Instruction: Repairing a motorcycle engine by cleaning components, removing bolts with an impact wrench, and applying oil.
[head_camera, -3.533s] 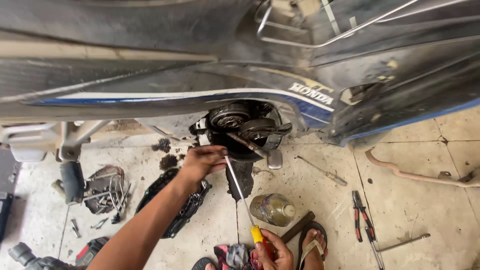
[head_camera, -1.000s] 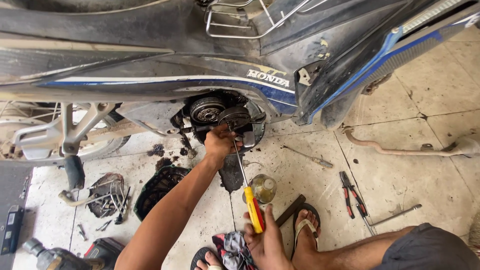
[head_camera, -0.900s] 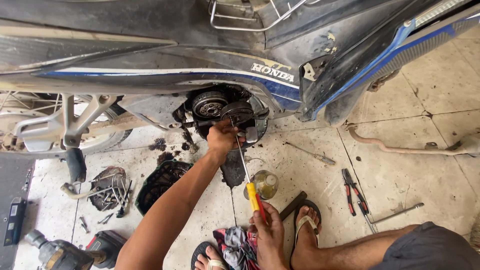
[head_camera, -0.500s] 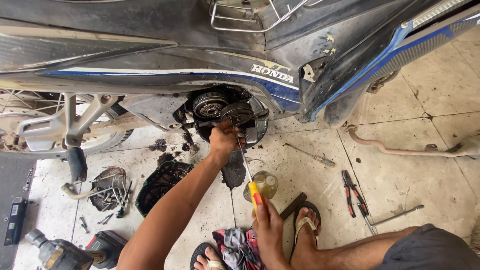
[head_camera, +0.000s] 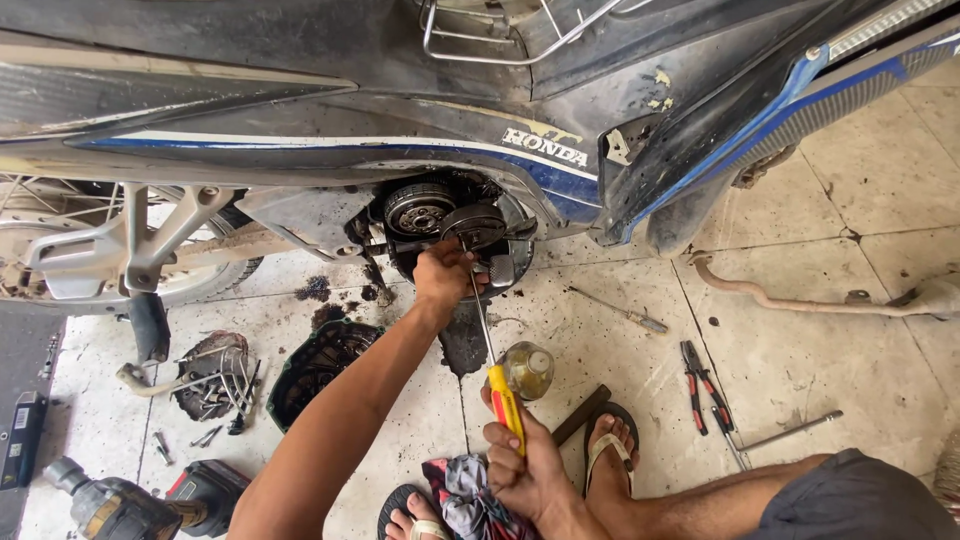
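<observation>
Head view, a tiled workshop floor (head_camera: 800, 250): you crouch beside a dark motorcycle (head_camera: 300, 60) with its engine side cover off, your left hand (head_camera: 443, 280) clenched around the upper shaft of a long screwdriver (head_camera: 487, 345), right at the exposed clutch assembly (head_camera: 450, 215). Your right hand (head_camera: 525, 465) is wrapped tight around the tool's yellow-and-red handle, low near your knees. The steel shaft looks thin and stiff, and probably oily this close to the engine, so the ribbed handle is likely the surer grip; the fingers up top seem best used only to steady the tip (the tip itself is hidden behind your left hand). The clutch parts look heavy, rigid and greasy. A small jar of amber liquid (head_camera: 527, 370) stands just beside the handle and looks easy to knock over. The removed cover (head_camera: 315, 365) lies to the left, pliers (head_camera: 697, 372) to the right, a rag (head_camera: 465, 490) between your sandalled feet.
</observation>
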